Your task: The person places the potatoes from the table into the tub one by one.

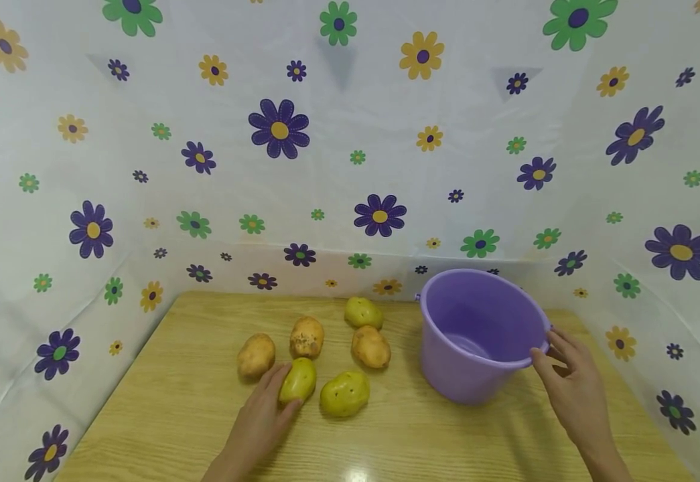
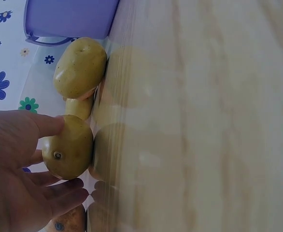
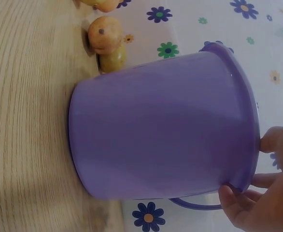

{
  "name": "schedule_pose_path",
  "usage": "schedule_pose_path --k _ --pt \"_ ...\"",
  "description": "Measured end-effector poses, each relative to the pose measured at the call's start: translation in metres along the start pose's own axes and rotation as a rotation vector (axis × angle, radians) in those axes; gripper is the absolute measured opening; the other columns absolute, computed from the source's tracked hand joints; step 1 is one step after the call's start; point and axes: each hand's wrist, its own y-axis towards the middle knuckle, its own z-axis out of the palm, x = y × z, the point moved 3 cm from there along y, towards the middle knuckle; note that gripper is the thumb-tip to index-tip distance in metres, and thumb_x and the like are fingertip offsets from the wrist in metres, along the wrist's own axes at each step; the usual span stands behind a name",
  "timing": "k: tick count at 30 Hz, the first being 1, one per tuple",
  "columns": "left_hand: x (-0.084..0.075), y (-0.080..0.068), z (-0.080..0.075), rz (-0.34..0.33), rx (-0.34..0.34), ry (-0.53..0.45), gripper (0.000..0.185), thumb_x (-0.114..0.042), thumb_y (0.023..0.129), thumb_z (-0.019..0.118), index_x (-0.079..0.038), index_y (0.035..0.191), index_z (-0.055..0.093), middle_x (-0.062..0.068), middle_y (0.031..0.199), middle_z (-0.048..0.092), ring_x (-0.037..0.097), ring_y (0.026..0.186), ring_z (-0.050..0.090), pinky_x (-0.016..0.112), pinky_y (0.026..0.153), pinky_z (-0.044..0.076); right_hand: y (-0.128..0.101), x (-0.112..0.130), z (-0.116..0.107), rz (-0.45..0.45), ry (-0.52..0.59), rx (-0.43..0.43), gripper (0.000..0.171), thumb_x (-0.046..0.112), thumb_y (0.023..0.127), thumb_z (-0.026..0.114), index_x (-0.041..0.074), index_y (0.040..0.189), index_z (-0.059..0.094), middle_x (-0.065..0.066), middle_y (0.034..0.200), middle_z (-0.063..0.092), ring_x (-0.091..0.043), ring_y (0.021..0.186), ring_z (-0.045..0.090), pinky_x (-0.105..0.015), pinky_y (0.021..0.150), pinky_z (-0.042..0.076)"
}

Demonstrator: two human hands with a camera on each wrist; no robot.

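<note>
A yellow-green potato (image 1: 299, 379) (image 2: 69, 147) lies at the front of a group on the wooden table (image 1: 193, 375). My left hand (image 1: 278, 395) (image 2: 33, 164) reaches over it, thumb on one side and straight fingers on the other, touching it. Other potatoes lie close by: one green (image 1: 344, 393) (image 2: 80, 67), brown ones (image 1: 256, 355) (image 1: 307, 336) (image 1: 371, 347) and one at the back (image 1: 363, 312). An empty purple bucket (image 1: 476, 335) (image 3: 161, 125) stands upright to the right. My right hand (image 1: 545, 351) (image 3: 252, 166) holds its near rim, thumb outside, fingers curled by the handle.
Flower-printed white sheeting (image 1: 350, 167) walls the table on the left, back and right. Bare wood shows along the front edge (image 1: 416, 442) between my two arms.
</note>
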Motion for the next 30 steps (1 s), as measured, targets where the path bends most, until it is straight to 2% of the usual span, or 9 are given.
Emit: schedule_pose_path --k 7,12,22,30 --pt "-0.001 0.0003 0.0001 -0.005 0.002 0.005 0.064 -0.019 0.095 0.077 0.002 0.148 0.049 0.026 0.15 0.048 0.047 0.13 0.054 0.065 0.099 0.05 0.0001 -0.0012 -0.001 -0.034 -0.021 0.001 0.048 0.01 0.101 0.067 -0.016 0.139 0.053 -0.026 0.149 0.045 0.018 0.103 0.047 -0.001 0.077 0.046" --pt "0.0001 0.0016 0.0009 -0.02 0.014 -0.003 0.065 -0.018 0.095 0.077 0.002 0.149 0.047 0.026 0.152 0.046 0.047 0.132 0.052 0.065 0.101 0.048 0.0009 -0.0036 -0.0017 -0.05 -0.025 0.023 0.048 0.01 0.102 0.066 -0.014 0.141 0.053 -0.026 0.15 0.044 0.018 0.107 0.045 0.001 0.081 0.043" --pt "-0.0007 0.0047 0.0012 -0.037 0.03 -0.057 0.067 -0.013 0.093 0.078 0.004 0.149 0.046 0.024 0.152 0.045 0.045 0.135 0.05 0.062 0.108 0.044 0.0018 -0.0068 -0.0026 -0.066 -0.019 0.04 0.047 0.011 0.103 0.064 -0.014 0.142 0.052 -0.025 0.151 0.042 0.016 0.111 0.044 0.002 0.086 0.04" --pt "0.0003 0.0071 0.0034 -0.046 0.005 -0.061 0.067 -0.012 0.091 0.081 0.004 0.147 0.049 0.023 0.149 0.049 0.045 0.133 0.051 0.061 0.108 0.044 0.0007 -0.0062 -0.0027 -0.094 0.001 0.019 0.045 0.009 0.103 0.064 -0.015 0.14 0.054 -0.024 0.15 0.044 0.015 0.113 0.046 0.001 0.087 0.041"
